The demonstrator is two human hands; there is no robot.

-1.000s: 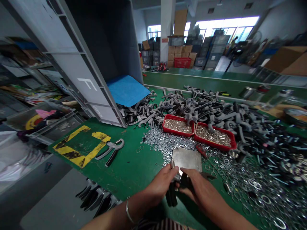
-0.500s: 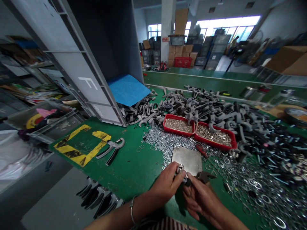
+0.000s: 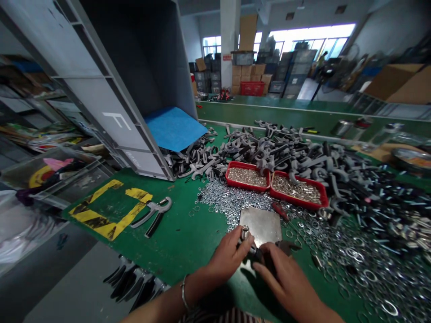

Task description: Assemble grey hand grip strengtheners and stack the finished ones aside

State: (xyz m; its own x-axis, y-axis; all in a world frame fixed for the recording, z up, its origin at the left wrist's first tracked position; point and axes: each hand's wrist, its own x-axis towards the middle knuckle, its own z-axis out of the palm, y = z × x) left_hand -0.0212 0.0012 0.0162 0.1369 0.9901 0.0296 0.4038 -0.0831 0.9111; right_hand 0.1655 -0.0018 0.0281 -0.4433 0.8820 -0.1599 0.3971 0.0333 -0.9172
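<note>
left hand (image 3: pixel 230 255) pinched on coil spring (image 3: pixel 245 232); right hand (image 3: pixel 281 271) curled, hold unclear; best: steady the spring near steel plate (image 3: pixel 265 223)

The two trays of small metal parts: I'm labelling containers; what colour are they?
The left tray and right tray are red, shown best in the head view.

A red crate (image 3: pixel 252 89) stands in front of stacked cardboard boxes (image 3: pixel 247 71), near a pale pillar (image 3: pixel 230 31).
</note>
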